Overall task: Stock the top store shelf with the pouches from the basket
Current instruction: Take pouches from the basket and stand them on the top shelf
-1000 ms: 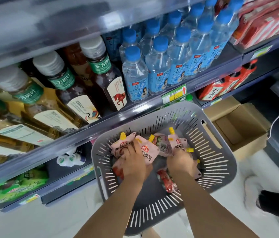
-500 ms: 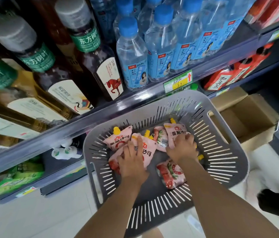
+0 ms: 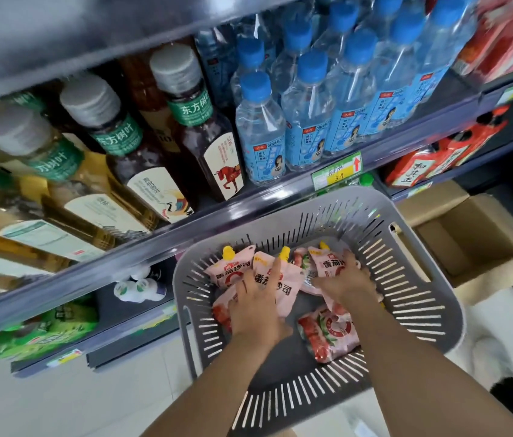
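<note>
A grey slotted basket (image 3: 431, 279) sits low in front of the shelves with several pink pouches with yellow caps in it. My left hand (image 3: 258, 307) lies on a pouch (image 3: 289, 285) in the middle of the heap, one finger stretched along it and the others curled over its left edge. My right hand (image 3: 343, 282) covers the rightmost pouch (image 3: 327, 266), fingers curled over its far side. Another pouch (image 3: 327, 335) lies loose on the basket floor by my right forearm. A blurred grey shelf board (image 3: 59, 42) runs overhead.
Tea bottles (image 3: 185, 121) and blue-capped water bottles (image 3: 305, 121) fill the shelf behind the basket. Red packs (image 3: 438, 156) stand lower right. An open cardboard box (image 3: 469, 234) sits on the floor to the right. Green packets (image 3: 28, 332) lie on the low left shelf.
Both hands have slid toward the far side of the basket and spread over the pouches. The loose pouch by my right forearm has come into view. The view has tilted.
</note>
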Demonstrator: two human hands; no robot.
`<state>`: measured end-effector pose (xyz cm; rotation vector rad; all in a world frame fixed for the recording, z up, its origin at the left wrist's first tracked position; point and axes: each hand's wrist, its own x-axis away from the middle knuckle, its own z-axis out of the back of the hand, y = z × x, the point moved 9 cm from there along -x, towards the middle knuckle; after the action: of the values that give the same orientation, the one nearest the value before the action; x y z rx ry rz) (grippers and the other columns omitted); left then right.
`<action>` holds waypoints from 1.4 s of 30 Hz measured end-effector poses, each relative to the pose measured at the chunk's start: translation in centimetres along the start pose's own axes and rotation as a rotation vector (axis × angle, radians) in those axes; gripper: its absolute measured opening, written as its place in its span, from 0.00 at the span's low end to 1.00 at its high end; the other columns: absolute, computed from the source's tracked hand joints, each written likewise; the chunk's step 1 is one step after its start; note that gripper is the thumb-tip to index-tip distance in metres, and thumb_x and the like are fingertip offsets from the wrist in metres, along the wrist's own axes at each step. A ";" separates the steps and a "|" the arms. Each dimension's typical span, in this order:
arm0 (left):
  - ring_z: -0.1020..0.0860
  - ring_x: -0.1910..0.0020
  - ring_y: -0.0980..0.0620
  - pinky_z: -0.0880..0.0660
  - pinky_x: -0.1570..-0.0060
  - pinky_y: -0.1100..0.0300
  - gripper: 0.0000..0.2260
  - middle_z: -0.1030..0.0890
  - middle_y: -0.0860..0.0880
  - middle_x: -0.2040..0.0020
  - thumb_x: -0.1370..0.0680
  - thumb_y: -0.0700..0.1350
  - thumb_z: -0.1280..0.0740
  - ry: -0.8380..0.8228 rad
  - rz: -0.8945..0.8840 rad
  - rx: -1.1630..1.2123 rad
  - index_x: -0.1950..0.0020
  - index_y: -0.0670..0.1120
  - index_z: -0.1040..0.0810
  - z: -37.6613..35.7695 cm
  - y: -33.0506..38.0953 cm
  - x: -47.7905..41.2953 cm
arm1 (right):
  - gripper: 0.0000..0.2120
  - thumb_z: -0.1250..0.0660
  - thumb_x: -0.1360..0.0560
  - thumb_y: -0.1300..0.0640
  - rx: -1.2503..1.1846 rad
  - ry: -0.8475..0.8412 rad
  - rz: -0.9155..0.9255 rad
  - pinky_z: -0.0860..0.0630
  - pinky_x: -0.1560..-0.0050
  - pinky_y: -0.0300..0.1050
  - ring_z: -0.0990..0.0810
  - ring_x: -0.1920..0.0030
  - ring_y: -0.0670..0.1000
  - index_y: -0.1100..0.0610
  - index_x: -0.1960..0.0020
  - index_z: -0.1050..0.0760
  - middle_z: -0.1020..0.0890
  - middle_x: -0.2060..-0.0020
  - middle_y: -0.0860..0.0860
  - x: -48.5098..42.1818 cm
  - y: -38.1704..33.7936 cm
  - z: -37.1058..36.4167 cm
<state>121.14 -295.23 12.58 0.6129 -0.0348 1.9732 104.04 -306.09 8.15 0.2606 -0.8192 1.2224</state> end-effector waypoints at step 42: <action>0.39 0.29 0.43 0.33 0.37 0.52 0.47 0.43 0.42 0.27 0.32 0.51 0.25 1.311 -0.057 0.413 0.22 0.60 0.52 52.0 -23.7 32.1 | 0.49 0.25 0.36 0.40 -0.544 0.693 1.226 0.27 0.42 0.56 0.29 0.41 0.59 0.46 0.25 0.51 0.34 0.40 0.56 55.9 -35.2 16.6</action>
<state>151.06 -272.08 66.06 -0.5152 1.1810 1.9867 134.78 -287.65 66.02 -1.2222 -0.6252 1.9443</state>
